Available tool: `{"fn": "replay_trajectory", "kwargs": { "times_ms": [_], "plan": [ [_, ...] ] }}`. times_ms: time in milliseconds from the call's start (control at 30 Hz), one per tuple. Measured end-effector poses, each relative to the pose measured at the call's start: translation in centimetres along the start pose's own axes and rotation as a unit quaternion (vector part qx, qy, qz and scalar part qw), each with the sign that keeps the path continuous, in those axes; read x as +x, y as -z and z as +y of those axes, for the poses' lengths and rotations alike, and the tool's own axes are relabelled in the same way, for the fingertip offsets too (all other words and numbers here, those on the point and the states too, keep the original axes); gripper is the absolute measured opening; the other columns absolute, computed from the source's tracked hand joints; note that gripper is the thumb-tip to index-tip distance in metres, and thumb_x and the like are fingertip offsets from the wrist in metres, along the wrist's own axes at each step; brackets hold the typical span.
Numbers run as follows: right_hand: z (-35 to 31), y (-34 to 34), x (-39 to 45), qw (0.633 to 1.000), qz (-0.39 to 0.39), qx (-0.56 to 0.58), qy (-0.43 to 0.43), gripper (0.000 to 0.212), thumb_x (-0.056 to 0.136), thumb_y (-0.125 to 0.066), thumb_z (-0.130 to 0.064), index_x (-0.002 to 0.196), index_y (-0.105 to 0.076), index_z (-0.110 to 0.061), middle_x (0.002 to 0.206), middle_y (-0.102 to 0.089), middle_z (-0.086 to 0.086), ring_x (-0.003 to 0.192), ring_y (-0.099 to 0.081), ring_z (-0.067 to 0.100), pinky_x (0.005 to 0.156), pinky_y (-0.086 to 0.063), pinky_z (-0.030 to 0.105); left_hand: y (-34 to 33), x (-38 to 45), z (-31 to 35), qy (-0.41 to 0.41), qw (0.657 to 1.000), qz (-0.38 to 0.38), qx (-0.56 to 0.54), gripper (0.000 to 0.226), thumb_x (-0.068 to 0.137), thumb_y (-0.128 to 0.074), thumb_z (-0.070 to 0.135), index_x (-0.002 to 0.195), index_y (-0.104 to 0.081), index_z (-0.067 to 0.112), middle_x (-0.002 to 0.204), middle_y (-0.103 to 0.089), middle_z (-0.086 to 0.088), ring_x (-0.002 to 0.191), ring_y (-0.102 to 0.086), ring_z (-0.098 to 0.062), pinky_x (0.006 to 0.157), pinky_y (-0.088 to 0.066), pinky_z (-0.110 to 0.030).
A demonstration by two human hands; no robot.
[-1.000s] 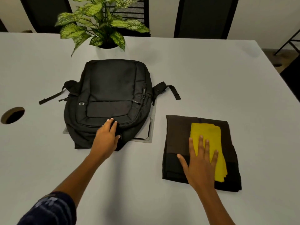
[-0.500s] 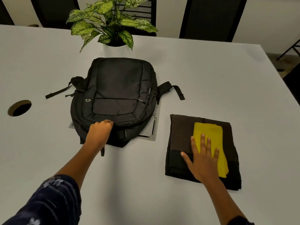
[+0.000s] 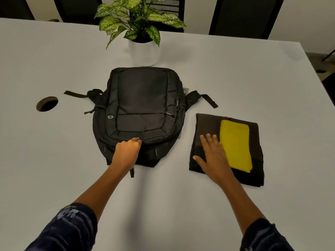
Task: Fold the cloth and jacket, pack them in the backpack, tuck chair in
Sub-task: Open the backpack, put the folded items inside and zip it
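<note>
A black backpack (image 3: 141,105) lies flat on the white table (image 3: 235,78), zipped, with its top end toward me. My left hand (image 3: 127,153) grips the backpack's near edge with curled fingers. To the right lies a folded dark brown jacket (image 3: 206,124) with a folded yellow cloth (image 3: 235,142) on top of it. My right hand (image 3: 213,156) rests flat on the jacket, fingers spread, just left of the yellow cloth.
A potted plant (image 3: 143,49) in a white pot stands right behind the backpack. A round cable hole (image 3: 47,103) is in the table at left. Black chairs (image 3: 243,15) stand beyond the far edge. The table's right edge runs close to the jacket.
My left hand went from lying open on the backpack's near end to gripping it. My right hand slid left off the yellow cloth onto the jacket. The view shifted, and the backpack now covers the grey panel.
</note>
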State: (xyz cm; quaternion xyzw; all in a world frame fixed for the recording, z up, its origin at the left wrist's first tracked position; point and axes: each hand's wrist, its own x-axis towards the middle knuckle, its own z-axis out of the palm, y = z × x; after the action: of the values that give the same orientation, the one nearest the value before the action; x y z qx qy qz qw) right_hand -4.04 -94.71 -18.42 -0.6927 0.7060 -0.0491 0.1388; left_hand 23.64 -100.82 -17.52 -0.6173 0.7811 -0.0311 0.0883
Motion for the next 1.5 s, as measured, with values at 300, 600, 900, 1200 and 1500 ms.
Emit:
{"fn": "replay_trajectory", "kwargs": {
  "times_ms": [300, 600, 900, 1200, 1500],
  "plan": [
    [-5.4, -1.6, -6.7, 0.987, -0.057, 0.019, 0.148, 0.071, 0.099, -0.036, -0.044, 0.150, 0.004, -0.015, 0.159, 0.009, 0.005, 0.146, 0.013, 0.019, 0.114, 0.013, 0.029, 0.1, -8.3, 3.5, 0.009, 0.999, -0.027, -0.033, 0.034, 0.096, -0.046, 0.016, 0.129, -0.051, 0.020, 0.135, -0.052, 0.005, 0.095, -0.064, -0.019, 0.073, -0.047, -0.025],
    [-6.3, -3.2, -13.3, 0.962, -0.090, -0.027, 0.257, 0.069, 0.098, -0.040, -0.006, 0.150, 0.006, -0.010, 0.159, 0.010, 0.007, 0.146, 0.012, 0.020, 0.114, 0.012, 0.031, 0.8, -17.9, 10.5, 0.039, 0.996, -0.065, -0.037, 0.040, 0.094, -0.048, 0.014, 0.133, -0.047, 0.020, 0.150, -0.036, 0.001, 0.105, -0.063, -0.022, 0.080, -0.049, -0.030],
    [-7.9, -5.5, -19.4, 0.946, -0.134, -0.045, 0.293, 0.071, 0.097, -0.045, -0.010, 0.150, 0.003, -0.008, 0.159, 0.006, 0.010, 0.147, 0.008, 0.022, 0.117, 0.006, 0.034, 0.8, -26.8, 10.1, 0.039, 0.994, -0.074, -0.064, 0.071, 0.020, -0.097, 0.029, 0.087, -0.077, 0.016, 0.100, -0.074, -0.003, 0.061, -0.070, -0.016, 0.047, -0.052, -0.019],
    [-13.1, -7.2, -20.9, 0.956, -0.138, -0.083, 0.245, 0.076, 0.098, -0.048, -0.025, 0.149, 0.004, -0.005, 0.159, 0.007, 0.013, 0.146, 0.009, 0.024, 0.116, 0.010, 0.036, -0.6, -28.9, 7.1, -0.051, 0.994, 0.002, -0.102, 0.062, 0.027, -0.097, 0.024, 0.086, -0.078, 0.016, 0.090, -0.075, -0.001, 0.060, -0.069, -0.011, 0.049, -0.053, -0.019],
    [-15.2, -8.2, -20.6, 0.960, -0.172, -0.115, 0.187, 0.068, 0.101, -0.034, -0.038, 0.150, 0.001, -0.005, 0.159, 0.001, 0.014, 0.147, 0.002, 0.025, 0.118, 0.004, 0.038, -3.7, -28.9, -1.3, -0.139, 0.970, 0.091, -0.178, 0.042, 0.057, -0.089, 0.016, 0.096, -0.075, 0.010, 0.099, -0.072, -0.011, 0.080, -0.071, -0.024, 0.072, -0.058, -0.033]
  ]
}}
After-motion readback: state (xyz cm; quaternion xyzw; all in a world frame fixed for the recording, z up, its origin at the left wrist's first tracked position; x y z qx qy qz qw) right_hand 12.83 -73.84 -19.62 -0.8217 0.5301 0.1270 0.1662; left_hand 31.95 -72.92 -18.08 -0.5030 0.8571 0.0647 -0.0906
